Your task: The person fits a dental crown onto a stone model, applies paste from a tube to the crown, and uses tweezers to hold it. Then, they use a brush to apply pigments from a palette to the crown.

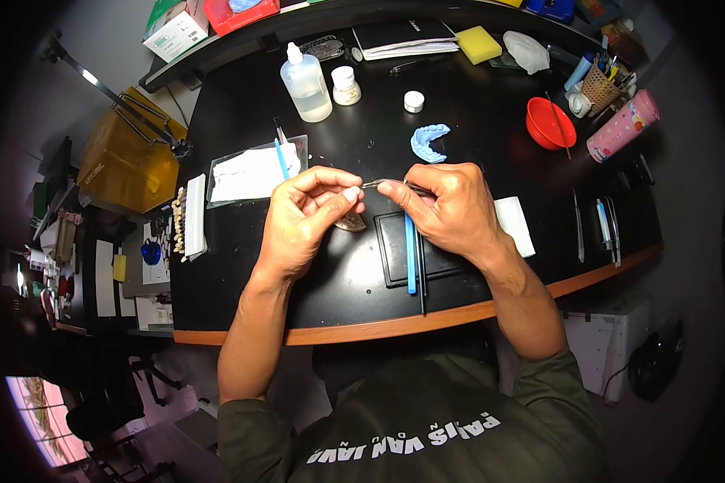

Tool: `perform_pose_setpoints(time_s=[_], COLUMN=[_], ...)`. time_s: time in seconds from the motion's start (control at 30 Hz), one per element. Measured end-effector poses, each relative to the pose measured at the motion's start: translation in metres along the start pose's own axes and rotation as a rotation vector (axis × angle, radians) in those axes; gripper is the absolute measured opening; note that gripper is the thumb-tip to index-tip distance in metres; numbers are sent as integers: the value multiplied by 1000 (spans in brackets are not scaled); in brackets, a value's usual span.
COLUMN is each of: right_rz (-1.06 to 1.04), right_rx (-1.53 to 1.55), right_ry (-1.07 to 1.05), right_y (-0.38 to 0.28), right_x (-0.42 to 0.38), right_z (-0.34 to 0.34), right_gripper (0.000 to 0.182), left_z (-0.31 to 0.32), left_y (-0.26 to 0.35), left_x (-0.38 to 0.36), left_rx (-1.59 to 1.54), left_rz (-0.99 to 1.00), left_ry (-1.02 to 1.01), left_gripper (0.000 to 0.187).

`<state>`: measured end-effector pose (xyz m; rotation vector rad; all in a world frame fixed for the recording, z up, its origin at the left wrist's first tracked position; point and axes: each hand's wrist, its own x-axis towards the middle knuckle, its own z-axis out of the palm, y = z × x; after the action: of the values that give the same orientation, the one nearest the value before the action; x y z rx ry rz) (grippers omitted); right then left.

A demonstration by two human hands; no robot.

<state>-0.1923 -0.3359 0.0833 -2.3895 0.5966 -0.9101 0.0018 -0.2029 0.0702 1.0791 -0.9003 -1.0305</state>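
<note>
My right hand (455, 205) is closed around a slim metal instrument (373, 183), with its narrow tip pointing left; most of the instrument is hidden by the fingers, so its exact kind does not show. My left hand (310, 213) has thumb and index finger drawn together at that tip. Whatever small piece may sit between them is too small to make out. Below the left fingertips lies a brownish, curved piece (350, 222). Under my right hand are a blue-handled tool (412, 262), a thin dark rod (422, 282) and a flat black tray (393, 266).
A blue dental impression (429, 143) lies beyond my hands, near a small lidded jar (413, 101). Further left stand a squeeze bottle (308, 88) and a white-capped jar (345, 86). A red bowl (549, 125) and tweezers (614, 229) are on the right. The wooden table edge (354, 332) runs before me.
</note>
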Motion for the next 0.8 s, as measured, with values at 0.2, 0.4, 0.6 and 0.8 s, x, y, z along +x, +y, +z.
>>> perform_pose_setpoints(time_s=[0.2, 0.4, 0.6, 0.8], right_rz=[10, 27, 35, 76], right_rx=[-3, -4, -5, 17], right_ry=[-10, -26, -35, -72], right_y=[2, -1, 0, 0], right_x=[0, 0, -1, -3], right_z=[2, 2, 4, 5], right_gripper=[45, 42, 43, 46], left_z=[-1, -3, -2, -1], left_y=[-1, -3, -2, -2], left_x=[2, 3, 3, 2], left_rx=[16, 0, 12, 30], left_rz=[16, 36, 54, 32], left_ry=[3, 23, 33, 35], left_gripper=[19, 19, 19, 20])
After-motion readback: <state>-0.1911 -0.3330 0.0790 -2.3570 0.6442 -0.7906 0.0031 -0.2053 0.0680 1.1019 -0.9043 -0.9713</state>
